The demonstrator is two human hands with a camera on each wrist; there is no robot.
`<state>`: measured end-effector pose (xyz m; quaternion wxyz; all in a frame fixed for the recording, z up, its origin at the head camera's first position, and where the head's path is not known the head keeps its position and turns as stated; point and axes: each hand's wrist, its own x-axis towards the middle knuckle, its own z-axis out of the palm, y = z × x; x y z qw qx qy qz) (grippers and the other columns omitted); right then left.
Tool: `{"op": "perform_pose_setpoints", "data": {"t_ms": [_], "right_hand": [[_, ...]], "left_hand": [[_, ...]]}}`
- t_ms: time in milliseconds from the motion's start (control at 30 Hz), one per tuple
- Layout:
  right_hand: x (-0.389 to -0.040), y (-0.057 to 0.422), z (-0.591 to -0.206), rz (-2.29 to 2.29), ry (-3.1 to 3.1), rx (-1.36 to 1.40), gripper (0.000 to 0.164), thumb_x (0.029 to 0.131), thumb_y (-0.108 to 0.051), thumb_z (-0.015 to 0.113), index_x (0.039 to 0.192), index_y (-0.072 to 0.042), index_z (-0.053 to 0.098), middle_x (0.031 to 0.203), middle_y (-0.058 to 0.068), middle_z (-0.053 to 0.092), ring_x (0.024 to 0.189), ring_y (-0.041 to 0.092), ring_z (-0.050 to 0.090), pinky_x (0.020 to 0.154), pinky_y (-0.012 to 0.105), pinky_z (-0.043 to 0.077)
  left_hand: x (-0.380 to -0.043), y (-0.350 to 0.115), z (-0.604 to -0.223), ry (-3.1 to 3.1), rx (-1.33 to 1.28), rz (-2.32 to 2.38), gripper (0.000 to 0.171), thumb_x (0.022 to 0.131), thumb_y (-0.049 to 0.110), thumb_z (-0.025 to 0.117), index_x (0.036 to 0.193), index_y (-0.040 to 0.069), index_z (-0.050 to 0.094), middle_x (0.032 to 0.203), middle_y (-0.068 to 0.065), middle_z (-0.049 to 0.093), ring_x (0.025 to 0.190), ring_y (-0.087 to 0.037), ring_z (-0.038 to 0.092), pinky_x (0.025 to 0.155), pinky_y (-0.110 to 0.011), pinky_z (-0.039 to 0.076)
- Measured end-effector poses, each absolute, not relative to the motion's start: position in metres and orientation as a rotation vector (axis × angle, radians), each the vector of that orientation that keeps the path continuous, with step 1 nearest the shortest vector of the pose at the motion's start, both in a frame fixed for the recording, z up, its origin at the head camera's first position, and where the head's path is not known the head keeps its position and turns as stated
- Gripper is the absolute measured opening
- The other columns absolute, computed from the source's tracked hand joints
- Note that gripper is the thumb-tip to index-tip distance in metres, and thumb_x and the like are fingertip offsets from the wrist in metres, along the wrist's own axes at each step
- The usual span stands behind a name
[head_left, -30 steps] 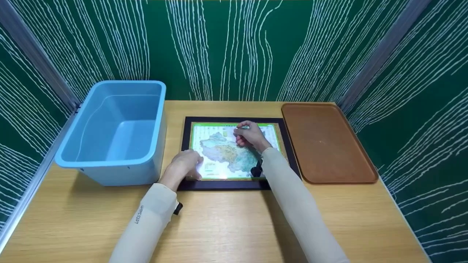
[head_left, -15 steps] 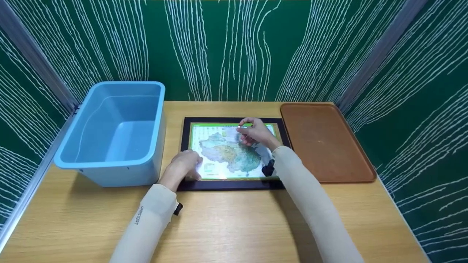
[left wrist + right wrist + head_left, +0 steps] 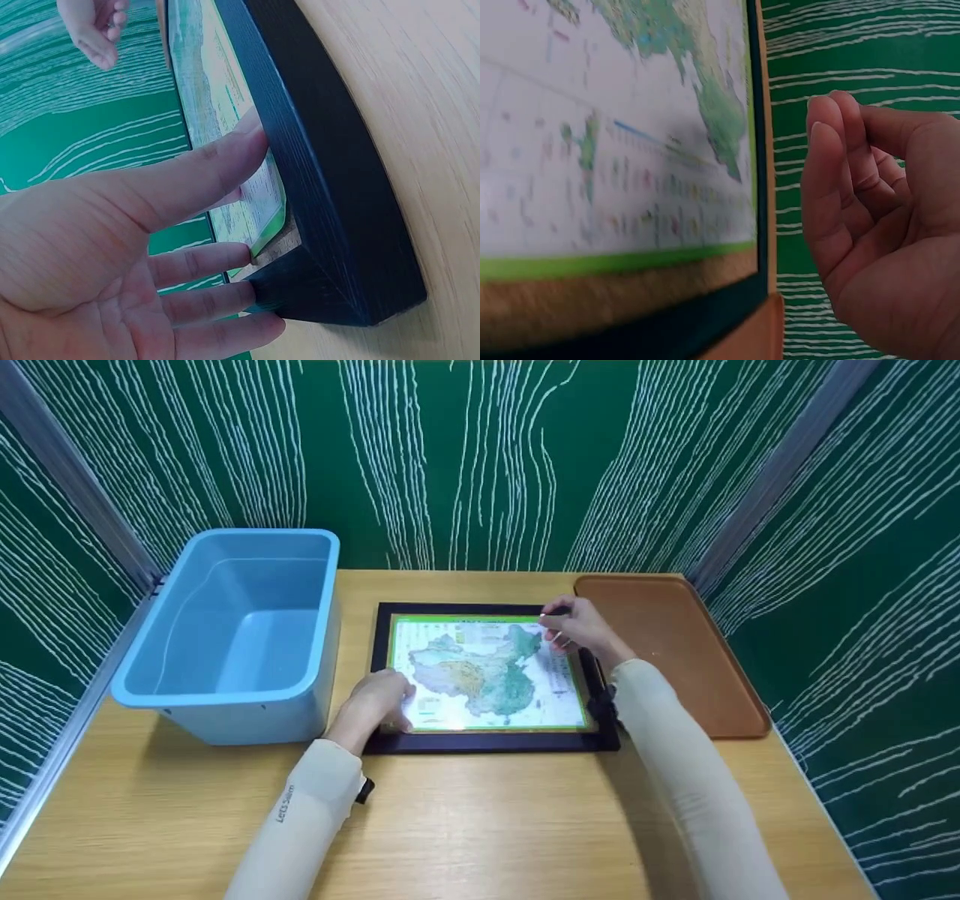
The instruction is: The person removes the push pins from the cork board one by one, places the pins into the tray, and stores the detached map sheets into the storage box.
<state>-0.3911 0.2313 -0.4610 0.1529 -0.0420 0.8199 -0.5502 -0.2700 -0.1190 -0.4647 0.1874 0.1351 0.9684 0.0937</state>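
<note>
A colourful map [image 3: 472, 675] with a green border lies inside a dark frame [image 3: 487, 742] with a cork-coloured inner edge. My left hand [image 3: 375, 697] rests at the frame's near left corner. In the left wrist view its thumb [image 3: 202, 169] lies at the frame's inner edge, and its straight fingers [image 3: 206, 304] reach the corner. Above the map's far right corner, my right hand [image 3: 585, 626] is raised with fingers bent. In the right wrist view its thumb [image 3: 900, 127] meets the fingertips [image 3: 825, 142], and no object shows between them.
A deep blue bin [image 3: 319, 622] stands left of the frame. Close on the right lies a brown tray [image 3: 682, 660]. The wooden table [image 3: 480, 817] extends in front, and green walls [image 3: 622, 457] with white lines enclose the back and sides.
My right hand has moved right across the map to its far right corner, uncovering the map's middle and upper part. The left hand and the frame have stayed put.
</note>
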Motion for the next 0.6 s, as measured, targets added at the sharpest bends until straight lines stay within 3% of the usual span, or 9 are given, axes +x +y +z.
{"op": "perform_pose_setpoints", "data": {"t_ms": [200, 400, 600], "right_hand": [[-0.391, 0.258, -0.445, -1.581, 2.396, -0.08, 0.031, 0.099, -0.02, 0.068, 0.123, -0.006, 0.054, 0.078, 0.011, 0.066, 0.058, 0.019, 0.063, 0.054, 0.033, 0.056], [-0.391, 0.29, -0.442, -1.584, 2.428, -0.002, 0.031, 0.099, -0.021, 0.068, 0.122, -0.007, 0.054, 0.08, 0.01, 0.068, 0.059, 0.018, 0.065, 0.055, 0.033, 0.056], [-0.384, 0.328, -0.448, -1.563, 2.484, 0.059, 0.035, 0.099, -0.023, 0.069, 0.125, -0.006, 0.053, 0.087, 0.013, 0.069, 0.063, 0.019, 0.067, 0.06, 0.036, 0.058]], "left_hand": [[-0.27, -0.118, -0.463, 2.73, 0.396, 0.229, 0.053, 0.078, 0.027, 0.09, 0.124, 0.008, 0.072, 0.116, -0.014, 0.066, 0.103, -0.026, 0.057, 0.095, -0.043, 0.049], [-0.27, -0.117, -0.463, 2.714, 0.352, 0.279, 0.061, 0.08, 0.027, 0.089, 0.134, 0.008, 0.067, 0.129, -0.016, 0.063, 0.116, -0.029, 0.057, 0.101, -0.043, 0.047], [-0.27, -0.118, -0.464, 2.724, 0.385, 0.245, 0.059, 0.08, 0.028, 0.089, 0.131, 0.008, 0.069, 0.123, -0.016, 0.064, 0.109, -0.028, 0.058, 0.096, -0.042, 0.049]]}}
